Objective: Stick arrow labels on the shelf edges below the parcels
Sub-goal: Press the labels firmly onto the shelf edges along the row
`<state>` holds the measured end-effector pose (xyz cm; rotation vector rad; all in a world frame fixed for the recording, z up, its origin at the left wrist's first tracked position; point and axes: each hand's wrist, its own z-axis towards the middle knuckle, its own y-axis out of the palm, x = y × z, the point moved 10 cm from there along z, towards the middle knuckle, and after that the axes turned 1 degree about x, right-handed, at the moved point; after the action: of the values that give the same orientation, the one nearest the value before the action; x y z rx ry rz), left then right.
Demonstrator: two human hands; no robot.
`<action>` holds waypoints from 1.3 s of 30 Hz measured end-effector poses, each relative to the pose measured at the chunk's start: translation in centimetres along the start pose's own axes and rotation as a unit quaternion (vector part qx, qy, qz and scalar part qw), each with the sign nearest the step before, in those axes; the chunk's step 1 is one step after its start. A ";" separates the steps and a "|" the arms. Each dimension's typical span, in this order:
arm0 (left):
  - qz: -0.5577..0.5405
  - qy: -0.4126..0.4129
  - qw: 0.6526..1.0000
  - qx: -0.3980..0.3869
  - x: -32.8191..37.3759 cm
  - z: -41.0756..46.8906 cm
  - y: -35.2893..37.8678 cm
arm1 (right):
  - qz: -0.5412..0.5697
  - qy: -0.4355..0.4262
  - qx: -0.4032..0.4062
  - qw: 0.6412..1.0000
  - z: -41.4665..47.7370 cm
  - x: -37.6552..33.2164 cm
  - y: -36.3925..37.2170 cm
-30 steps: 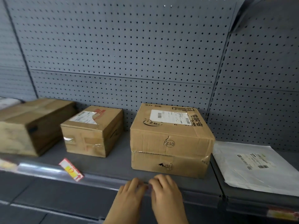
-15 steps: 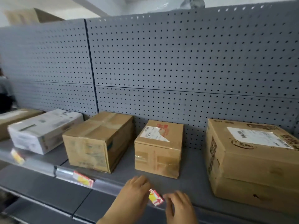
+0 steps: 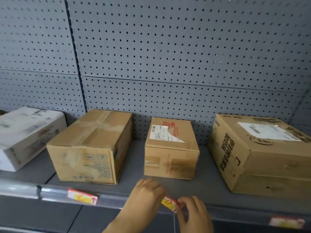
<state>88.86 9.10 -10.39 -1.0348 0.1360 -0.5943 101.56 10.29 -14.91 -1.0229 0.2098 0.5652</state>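
A small cardboard parcel (image 3: 170,148) stands mid-shelf. Directly below it, my left hand (image 3: 144,195) and my right hand (image 3: 193,214) pinch a red and yellow arrow label (image 3: 169,203) between them, against the grey shelf edge (image 3: 114,200). A second arrow label (image 3: 82,196) is stuck on the edge below the bigger brown box (image 3: 90,147). A third label (image 3: 287,222), blurred, sits on the edge below the large box (image 3: 262,153) at the right.
A white parcel (image 3: 27,137) lies at the far left of the shelf. Grey pegboard (image 3: 168,56) forms the back wall. A lower grey shelf (image 3: 42,216) shows under the edge.
The view has swung left, from the large box to the small parcel. A label has appeared between my hands, and both hands have brought it down onto the shelf edge below the small parcel.
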 end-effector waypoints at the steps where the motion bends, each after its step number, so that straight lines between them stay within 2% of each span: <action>1: -0.020 -0.001 1.000 -0.005 -0.1 -0.3 0.0 | 0.005 -0.001 -0.005 1.000 -0.2 -0.1 0.0; 4: -0.055 -0.014 0.998 -0.003 -0.6 -0.9 -0.1 | 0.016 -0.019 -0.010 1.000 0.0 -0.7 -0.6; 10: -0.021 -0.047 0.998 0.034 -0.7 -2.0 0.2 | -0.002 -0.080 -0.010 0.997 0.4 -2.1 -1.2; 16: -0.030 -0.087 0.995 0.034 -1.5 -1.5 0.7 | 0.010 -0.073 -0.031 0.997 1.1 -1.2 -1.5; 23: 0.034 -0.055 0.998 0.010 -1.1 -2.1 1.6 | -0.013 -0.112 -0.051 0.992 0.5 -2.2 -1.2; 39: 0.002 -0.086 0.995 0.059 -1.9 -3.9 2.1 | -0.001 -0.107 -0.063 0.992 -0.6 -1.3 0.1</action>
<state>86.69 7.90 -14.50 -0.9648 -0.0475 -0.5015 100.45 9.39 -14.75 -1.0763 -0.0174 0.6884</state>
